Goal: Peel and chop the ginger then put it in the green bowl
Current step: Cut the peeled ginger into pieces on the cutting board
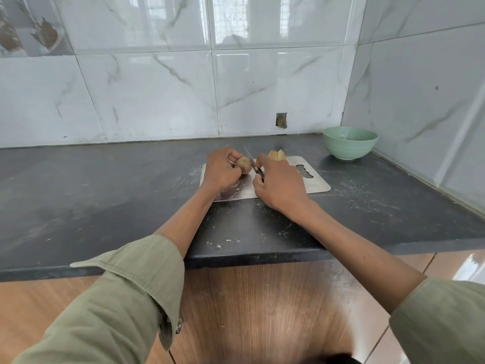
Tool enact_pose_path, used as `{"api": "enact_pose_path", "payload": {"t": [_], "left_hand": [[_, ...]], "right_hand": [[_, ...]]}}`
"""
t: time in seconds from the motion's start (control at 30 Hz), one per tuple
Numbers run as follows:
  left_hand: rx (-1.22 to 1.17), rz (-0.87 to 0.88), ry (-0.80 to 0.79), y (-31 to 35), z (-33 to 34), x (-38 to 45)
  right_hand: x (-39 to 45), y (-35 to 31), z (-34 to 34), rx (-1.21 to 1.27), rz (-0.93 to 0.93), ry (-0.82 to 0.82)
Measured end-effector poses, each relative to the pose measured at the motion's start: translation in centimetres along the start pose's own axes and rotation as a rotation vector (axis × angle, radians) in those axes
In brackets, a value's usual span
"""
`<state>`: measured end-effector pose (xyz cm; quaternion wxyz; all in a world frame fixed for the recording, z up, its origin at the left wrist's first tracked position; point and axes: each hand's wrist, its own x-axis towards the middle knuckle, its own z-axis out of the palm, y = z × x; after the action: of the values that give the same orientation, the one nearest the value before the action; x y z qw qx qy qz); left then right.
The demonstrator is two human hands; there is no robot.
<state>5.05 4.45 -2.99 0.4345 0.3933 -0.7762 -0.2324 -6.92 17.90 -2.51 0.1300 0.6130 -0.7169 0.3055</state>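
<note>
Hands first: the left hand [221, 169] is curled around a small, roundish, tan piece of ginger [243, 164], thumb pressed on its near side, holding it just above the left part of the board. Right hand [278, 183] is wrapped around the dark handle of a small kitchen knife [252, 161] with a thin steel blade, fingers tight on it. The blade angles up and away toward the wall, and its edge sits right against the right side of the ginger, so the two hands are practically next to each other with the knife between them.

Under all that is a flat stainless-steel cutting board [316, 183] with rounded corners and a wavy cut-out handle slot at its right end. It lies on the dark grey stone countertop [105, 195], which has plenty of pale scuffs and specks on it. At the far edge of the board, just behind the right hand's fingers, there's a second yellowish, lumpy chunk of ginger [277, 155]; it looks paler than the held one, but I can't really tell if it's peeled.

Further out to the right, well apart from the board and tucked near the corner of the walls, sits the pale green round bowl [350, 146], upright. Something small and pale is inside it, too small to make out.

Both forearms come out of rolled olive-green sleeves [126, 292], and white marble-look wall tiles [157, 88] run behind the counter.
</note>
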Motion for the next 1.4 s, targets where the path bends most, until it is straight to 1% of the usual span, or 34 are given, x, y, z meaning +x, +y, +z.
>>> {"api": "enact_pose_path", "payload": {"t": [0.27, 0.37, 0.53, 0.8, 0.97, 1.07, 1.13, 1.23, 1.4], "left_hand": [[0.011, -0.025, 0.004, -0.2, 0.2, 0.2], [0.017, -0.023, 0.000, 0.1, 0.2, 0.1], [-0.002, -0.018, 0.010, 0.0, 0.2, 0.1], [-0.004, -0.027, 0.010, -0.2, 0.3, 0.2], [-0.041, -0.063, 0.012, -0.3, 0.4, 0.3], [-0.078, -0.098, -0.002, -0.3, 0.3, 0.3], [-0.089, -0.107, -0.023, -0.3, 0.0, 0.3], [-0.125, -0.108, -0.037, -0.4, -0.2, 0.3], [-0.085, -0.055, -0.031, -0.5, -0.4, 0.2]], "right_hand": [[0.6, -0.4, 0.1, -0.014, 0.022, -0.025], [0.4, 0.0, 0.1, 0.014, 0.058, -0.026], [1.4, -0.8, 0.3, 0.049, 0.083, -0.072], [0.1, -0.3, 0.1, 0.072, 0.121, -0.103], [0.1, -0.3, -0.2, 0.126, 0.181, -0.112], [0.4, 0.2, -0.8, 0.192, 0.254, -0.086], [0.5, 0.2, -0.9, 0.229, 0.261, -0.046], [0.5, -0.1, -0.9, 0.250, 0.248, -0.015], [0.3, -0.2, -0.7, 0.193, 0.173, 0.023]]}}
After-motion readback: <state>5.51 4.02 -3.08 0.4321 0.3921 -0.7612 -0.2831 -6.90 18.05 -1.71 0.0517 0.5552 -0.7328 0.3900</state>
